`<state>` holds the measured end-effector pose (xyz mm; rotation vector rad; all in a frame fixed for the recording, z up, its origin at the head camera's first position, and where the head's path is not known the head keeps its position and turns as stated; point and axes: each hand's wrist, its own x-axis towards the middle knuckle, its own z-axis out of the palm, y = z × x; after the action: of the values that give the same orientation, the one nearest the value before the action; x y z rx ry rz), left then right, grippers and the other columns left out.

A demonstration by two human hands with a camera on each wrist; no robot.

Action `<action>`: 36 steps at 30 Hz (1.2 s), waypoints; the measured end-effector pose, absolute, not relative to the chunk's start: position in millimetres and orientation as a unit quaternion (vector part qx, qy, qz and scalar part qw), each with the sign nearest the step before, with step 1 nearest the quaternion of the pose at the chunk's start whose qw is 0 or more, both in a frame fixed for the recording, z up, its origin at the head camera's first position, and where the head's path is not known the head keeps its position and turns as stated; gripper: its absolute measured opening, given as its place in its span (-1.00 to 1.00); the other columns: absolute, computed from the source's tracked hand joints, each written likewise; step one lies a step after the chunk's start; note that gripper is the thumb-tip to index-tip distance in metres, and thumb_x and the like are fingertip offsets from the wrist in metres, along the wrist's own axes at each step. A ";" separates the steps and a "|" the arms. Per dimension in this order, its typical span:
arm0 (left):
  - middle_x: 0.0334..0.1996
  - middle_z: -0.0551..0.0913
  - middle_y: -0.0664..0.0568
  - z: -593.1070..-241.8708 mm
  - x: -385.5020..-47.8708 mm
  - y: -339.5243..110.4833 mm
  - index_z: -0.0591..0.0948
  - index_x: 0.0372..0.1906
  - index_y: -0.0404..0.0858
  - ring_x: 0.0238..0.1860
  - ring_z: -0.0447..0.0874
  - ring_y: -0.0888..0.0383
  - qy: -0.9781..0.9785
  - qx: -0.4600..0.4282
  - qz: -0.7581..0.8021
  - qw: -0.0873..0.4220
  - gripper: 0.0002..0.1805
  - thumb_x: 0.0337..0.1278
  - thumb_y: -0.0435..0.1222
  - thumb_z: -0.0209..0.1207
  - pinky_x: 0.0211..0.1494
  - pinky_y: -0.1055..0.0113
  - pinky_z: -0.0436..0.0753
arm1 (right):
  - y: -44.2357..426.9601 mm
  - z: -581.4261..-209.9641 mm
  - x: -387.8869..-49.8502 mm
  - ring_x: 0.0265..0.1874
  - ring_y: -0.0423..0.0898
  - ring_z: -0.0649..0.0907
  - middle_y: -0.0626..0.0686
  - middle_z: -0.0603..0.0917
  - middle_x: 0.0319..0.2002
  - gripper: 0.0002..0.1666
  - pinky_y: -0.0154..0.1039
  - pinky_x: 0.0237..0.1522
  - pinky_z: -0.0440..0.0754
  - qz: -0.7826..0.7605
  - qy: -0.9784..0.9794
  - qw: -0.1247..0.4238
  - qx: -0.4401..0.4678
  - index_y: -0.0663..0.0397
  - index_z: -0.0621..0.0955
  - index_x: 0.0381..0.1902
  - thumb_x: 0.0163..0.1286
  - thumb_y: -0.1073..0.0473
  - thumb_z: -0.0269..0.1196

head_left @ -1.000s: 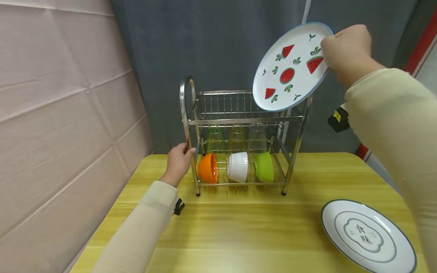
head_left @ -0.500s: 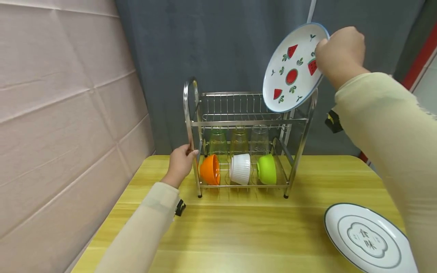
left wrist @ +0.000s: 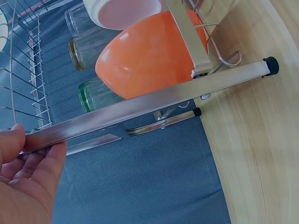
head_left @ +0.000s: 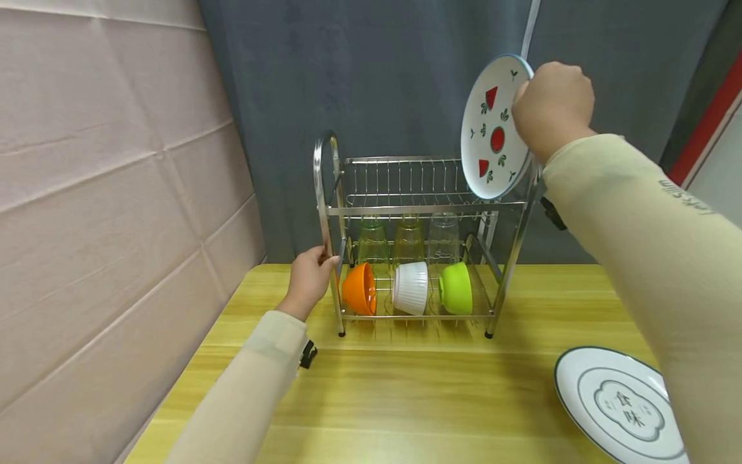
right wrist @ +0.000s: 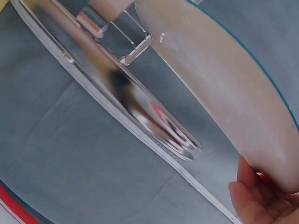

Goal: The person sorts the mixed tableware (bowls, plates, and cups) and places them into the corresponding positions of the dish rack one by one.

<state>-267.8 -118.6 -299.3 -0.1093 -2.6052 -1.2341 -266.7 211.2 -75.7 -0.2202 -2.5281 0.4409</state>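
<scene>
A white plate (head_left: 488,129) with watermelon drawings and a blue rim is gripped at its right edge by my right hand (head_left: 553,106). It stands nearly upright over the right end of the top tier of a metal dish rack (head_left: 426,209). Whether its lower edge touches the wires I cannot tell. In the right wrist view the plate's plain back (right wrist: 224,84) shows, with fingers (right wrist: 254,200) at its rim. My left hand (head_left: 310,277) holds the rack's front left post; in the left wrist view, thumb and fingers (left wrist: 49,170) pinch that post.
On the lower tier sit an orange bowl (head_left: 359,289), a white bowl (head_left: 411,288) and a green bowl (head_left: 455,288), tipped sideways. Behind them are a green glass (head_left: 372,241), a yellow glass (head_left: 409,241) and a clear glass (head_left: 444,237). Another plate (head_left: 620,399) lies front right on the table.
My right hand has moved left and lower with the watermelon plate, which has turned more edge-on and come down over the rack's right end. The left hand keeps its hold on the post.
</scene>
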 end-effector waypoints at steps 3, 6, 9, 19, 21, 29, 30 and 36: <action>-0.08 0.63 -0.20 -299.8 -268.0 -118.8 0.56 -0.03 -0.36 -0.09 0.58 -0.08 -0.898 -0.040 -0.420 0.127 -0.72 0.41 -0.21 0.06 -0.05 0.09 0.58 | 209.6 -78.1 -269.6 -0.09 0.35 0.63 0.50 0.59 -0.05 -0.30 0.05 -0.27 0.66 0.153 -0.945 0.278 -0.081 0.59 0.50 0.04 0.52 0.03 -0.33; -0.09 0.63 -0.20 -300.1 -268.0 -118.8 0.55 -0.04 -0.36 -0.11 0.58 -0.07 -0.897 -0.038 -0.423 0.124 -0.72 0.41 -0.21 0.05 -0.08 0.10 0.57 | 208.5 -81.1 -273.2 -0.09 0.36 0.63 0.49 0.60 -0.06 -0.32 0.07 -0.25 0.65 0.150 -0.946 0.276 -0.079 0.59 0.49 0.04 0.51 0.06 -0.31; -0.09 0.62 -0.20 -300.1 -267.5 -118.7 0.55 -0.05 -0.36 -0.12 0.57 -0.06 -0.896 -0.038 -0.425 0.123 -0.73 0.41 -0.21 0.05 -0.09 0.11 0.56 | 206.3 -83.9 -277.4 -0.08 0.35 0.63 0.48 0.60 -0.05 -0.37 0.08 -0.23 0.67 0.150 -0.948 0.268 -0.079 0.58 0.49 0.06 0.50 0.09 -0.27; -0.12 0.63 -0.18 -300.0 -264.5 -117.5 0.56 -0.11 -0.33 -0.15 0.56 -0.05 -0.894 -0.039 -0.429 0.127 -0.76 0.41 -0.21 0.06 -0.11 0.12 0.56 | 192.2 -88.8 -288.6 -0.18 0.34 0.66 0.47 0.62 -0.12 -0.53 0.10 -0.24 0.68 0.083 -0.966 0.234 -0.067 0.56 0.51 0.00 0.43 0.21 -0.10; -0.13 0.63 -0.18 -299.4 -263.8 -117.0 0.56 -0.13 -0.34 -0.15 0.57 -0.05 -0.894 -0.039 -0.429 0.128 -0.76 0.40 -0.21 0.06 -0.10 0.12 0.57 | 189.6 -89.9 -289.2 -0.20 0.33 0.65 0.46 0.62 -0.14 -0.57 0.10 -0.26 0.68 0.070 -0.969 0.230 -0.062 0.54 0.52 -0.03 0.41 0.23 -0.08; -0.16 0.64 -0.17 -299.5 -263.1 -116.5 0.57 -0.16 -0.34 -0.16 0.57 -0.05 -0.895 -0.036 -0.426 0.129 -0.77 0.39 -0.22 0.08 -0.10 0.13 0.58 | 183.7 -96.7 -288.7 -0.16 0.34 0.62 0.44 0.62 -0.14 -0.61 0.18 -0.14 0.64 0.057 -0.971 0.230 -0.045 0.50 0.54 -0.06 0.41 0.24 -0.03; -0.17 0.64 -0.17 -299.5 -263.1 -116.5 0.57 -0.18 -0.33 -0.18 0.56 -0.04 -0.894 -0.036 -0.426 0.130 -0.78 0.39 -0.22 0.09 -0.11 0.14 0.58 | 183.7 -97.5 -288.8 -0.17 0.35 0.63 0.44 0.63 -0.15 -0.61 0.19 -0.13 0.63 0.057 -0.970 0.232 -0.042 0.50 0.55 -0.07 0.42 0.24 -0.03; -0.20 0.64 -0.17 -299.0 -262.3 -116.0 0.58 -0.19 -0.33 -0.20 0.56 -0.03 -0.893 -0.037 -0.429 0.133 -0.79 0.38 -0.23 0.09 -0.15 0.14 0.58 | 184.2 -97.5 -288.9 -0.17 0.35 0.63 0.44 0.63 -0.16 -0.59 0.20 -0.11 0.62 0.052 -0.969 0.239 -0.037 0.52 0.55 -0.07 0.42 0.22 -0.05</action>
<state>-262.3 -116.0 -299.0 -0.1060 -2.5898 -1.2438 -288.9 184.2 -97.5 -0.1017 -2.6524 0.1436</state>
